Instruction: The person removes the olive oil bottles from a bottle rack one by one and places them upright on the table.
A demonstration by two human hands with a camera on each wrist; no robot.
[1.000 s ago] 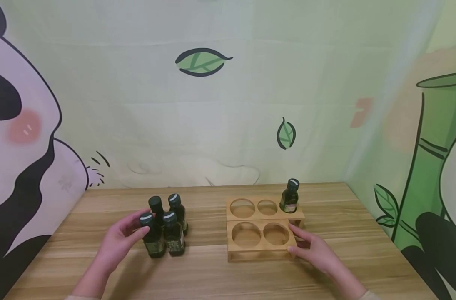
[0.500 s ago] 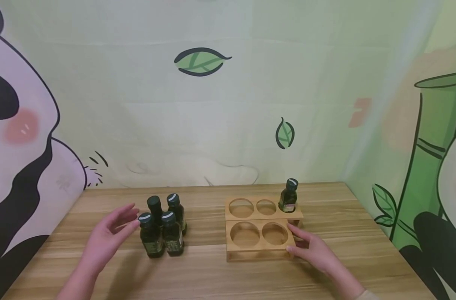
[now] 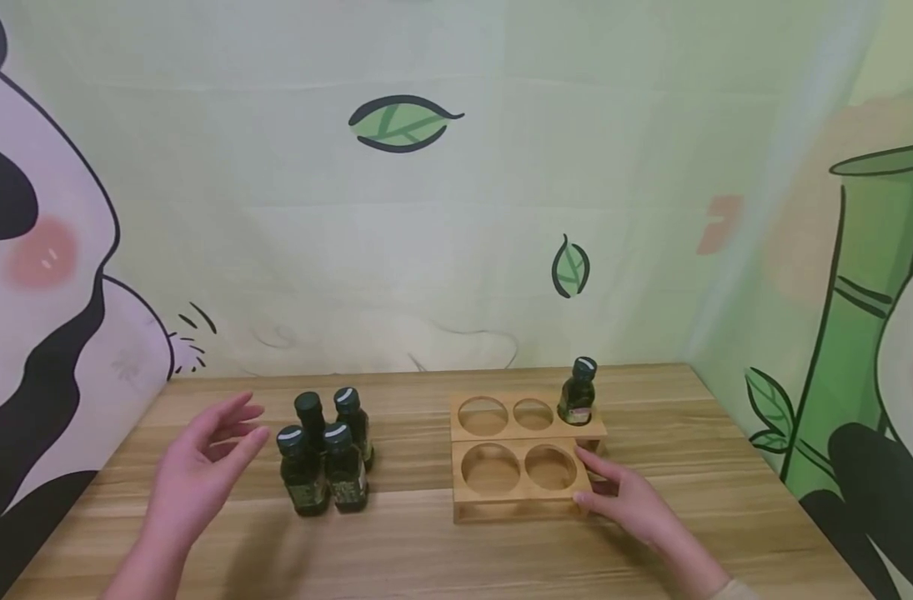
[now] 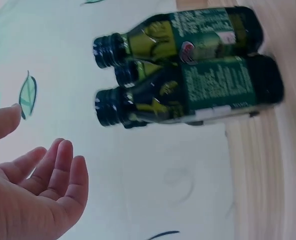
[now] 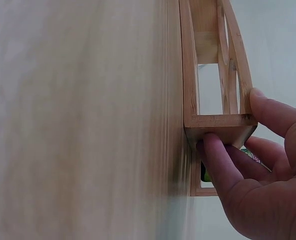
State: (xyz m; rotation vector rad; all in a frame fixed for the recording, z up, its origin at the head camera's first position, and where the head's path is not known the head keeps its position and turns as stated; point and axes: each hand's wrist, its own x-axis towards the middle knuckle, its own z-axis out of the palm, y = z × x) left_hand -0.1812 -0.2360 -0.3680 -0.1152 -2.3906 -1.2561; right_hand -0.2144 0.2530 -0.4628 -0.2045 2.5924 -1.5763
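My left hand [image 3: 204,467] is raised to the left of a cluster of several dark green glass bottles [image 3: 303,483], fingers relaxed and touching nothing. Black caps top the bottles, which stand upright close together; green labels [image 4: 218,82] show in the left wrist view. On the right, a two-tier wooden rack [image 3: 519,510] with round holes rests on the table. A similar bottle [image 3: 579,396] stands in its back right hole. My right hand [image 3: 629,500] grips the rack's front right end, thumb at the top edge and fingers [image 5: 220,160] against the side panel.
The wood-grain table [image 3: 396,550] ends at a pale cloth backdrop [image 3: 276,208] printed with pandas, leaves and bamboo. Two holes in the rack's back row and two in its front row hold no bottle.
My left hand has let go of the front left bottle and drawn back to the left, its fingers loosening. The bottles, rack and right hand stay put.
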